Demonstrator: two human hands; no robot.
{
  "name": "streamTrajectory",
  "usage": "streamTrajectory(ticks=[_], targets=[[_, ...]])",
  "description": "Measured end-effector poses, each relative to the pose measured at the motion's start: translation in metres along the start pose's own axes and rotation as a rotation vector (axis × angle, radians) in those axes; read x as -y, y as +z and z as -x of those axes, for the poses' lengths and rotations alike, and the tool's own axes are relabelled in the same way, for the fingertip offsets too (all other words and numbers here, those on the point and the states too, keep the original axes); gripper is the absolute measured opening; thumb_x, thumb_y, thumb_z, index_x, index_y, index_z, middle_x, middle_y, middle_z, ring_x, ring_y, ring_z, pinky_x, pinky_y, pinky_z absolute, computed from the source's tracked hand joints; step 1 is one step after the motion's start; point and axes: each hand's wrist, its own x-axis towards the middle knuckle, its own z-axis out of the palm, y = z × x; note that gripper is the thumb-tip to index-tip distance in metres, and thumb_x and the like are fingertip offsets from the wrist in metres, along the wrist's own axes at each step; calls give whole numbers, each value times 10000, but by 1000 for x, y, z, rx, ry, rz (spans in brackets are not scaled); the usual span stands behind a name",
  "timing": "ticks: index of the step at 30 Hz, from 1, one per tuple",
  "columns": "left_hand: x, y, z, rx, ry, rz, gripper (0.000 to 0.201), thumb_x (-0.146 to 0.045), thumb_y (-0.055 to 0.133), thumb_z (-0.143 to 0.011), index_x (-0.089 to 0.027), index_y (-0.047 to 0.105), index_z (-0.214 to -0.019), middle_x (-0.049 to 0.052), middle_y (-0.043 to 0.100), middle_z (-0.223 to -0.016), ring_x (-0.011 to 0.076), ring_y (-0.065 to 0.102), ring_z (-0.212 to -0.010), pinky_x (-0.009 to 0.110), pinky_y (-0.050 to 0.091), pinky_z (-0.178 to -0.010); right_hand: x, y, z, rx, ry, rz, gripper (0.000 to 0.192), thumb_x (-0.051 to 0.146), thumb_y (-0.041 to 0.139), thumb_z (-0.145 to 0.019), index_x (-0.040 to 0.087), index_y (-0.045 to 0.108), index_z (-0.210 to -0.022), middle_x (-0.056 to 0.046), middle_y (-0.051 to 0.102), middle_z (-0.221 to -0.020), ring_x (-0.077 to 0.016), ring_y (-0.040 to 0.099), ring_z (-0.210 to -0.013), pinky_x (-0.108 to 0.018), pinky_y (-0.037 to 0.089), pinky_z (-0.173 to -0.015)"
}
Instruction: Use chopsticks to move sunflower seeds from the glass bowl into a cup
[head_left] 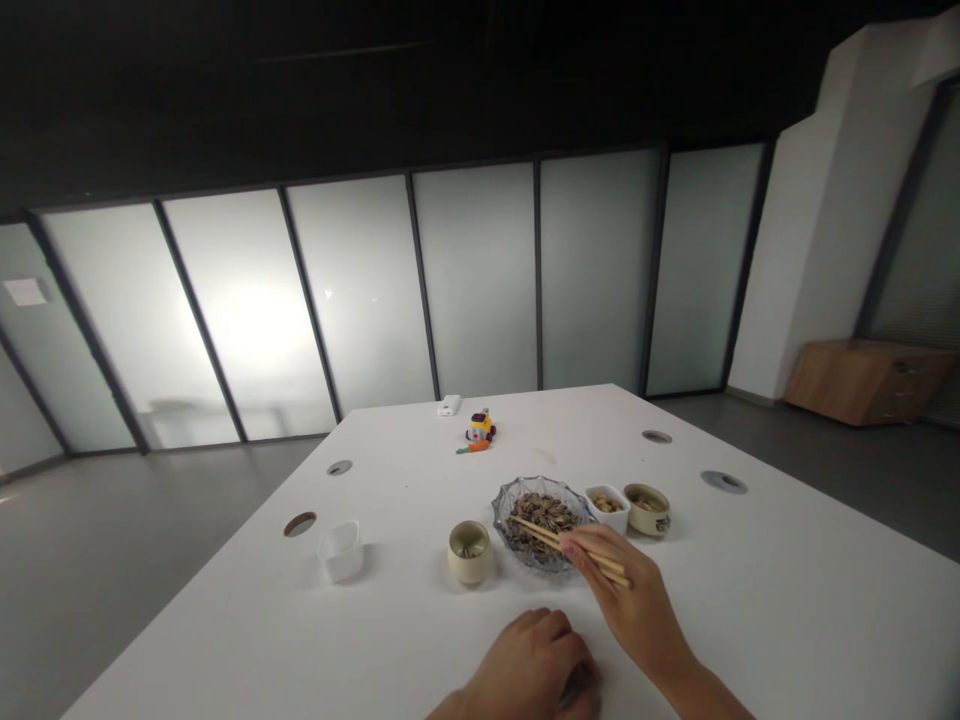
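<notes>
Right hand [628,600]: pinching a pair of wooden chopsticks [546,535] near their rear ends, at the near right edge of the glass bowl.
Chopsticks: slanting over the rim, tips at the seeds; whether a seed is gripped cannot be told.
Glass bowl [501,507]: clear, scalloped rim, on the white table [405,620].
Seeds [549,513]: dark, striped, heaped in the glass bowl.
Left hand [534,662]: fingers curled, on the table's near side; whether it holds anything cannot be told.
Beige cup [470,567]: upright, left of the glass bowl, a few dark pieces inside.
White dish [616,521]: right of the glass bowl, tan pieces inside.
Marked cup [657,519]: beside the white dish, dark characters on its side.
Plastic container [342,564]: translucent, far left.
Toy vehicle [480,429]: yellow and grey, beyond the bowl, a toy screwdriver [475,448] just before it.
</notes>
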Motion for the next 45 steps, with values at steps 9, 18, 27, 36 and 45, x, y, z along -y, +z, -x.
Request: streamTrajectory(ticks=[9, 18, 27, 36, 45], targets=[[-1, -3, 0, 17, 12, 4, 221, -321, 805, -903, -196, 702, -1054, 69, 714, -1046, 244, 681, -979, 304, 541, -919, 0, 1, -2, 6, 75, -46, 352, 477, 631, -1034, 204, 819, -917, -104, 809, -904, -232, 802, -819, -304, 677, -737], [2, 1, 0, 26, -10, -5, 246, -335, 822, -905, -206, 714, -1084, 62, 722, -1079, 241, 685, -1000, 296, 535, -934, -11, 5, 1, -21, 79, 17, 331, 462, 608, -1043, 214, 812, -960, -84, 786, -912, -214, 779, -833, -292, 650, -769], [0, -4, 1, 46, -22, 6, 261, -336, 835, -909, -202, 725, -1104, 68, 729, -1103, 252, 700, -1040, 305, 546, -962, -12, 5, 1, -1, 74, 28, 335, 413, 569, -1064, 223, 761, -864, -60, 759, -852, -193, 757, -775, -264, 615, -726], [0, -4, 1, 32, -18, -16, 214, -327, 806, -928, -198, 732, -1080, 71, 735, -1087, 251, 701, -1016, 307, 548, -951, -11, -1, 1, -52, 91, 19, 296, 414, 605, -1043, 229, 770, -881, -62, 764, -880, -200, 754, -816, -277, 621, -766], [4, -1, -2, 31, -3, -27, 245, -355, 828, -907, -194, 737, -1069, 74, 743, -1061, 253, 707, -967, 315, 555, -915, 9, 0, -4, -88, 422, -373, 426, 600, 697, -944, 194, 804, -877, -113, 771, -916, -261, 783, -855, -359, 699, -785]])
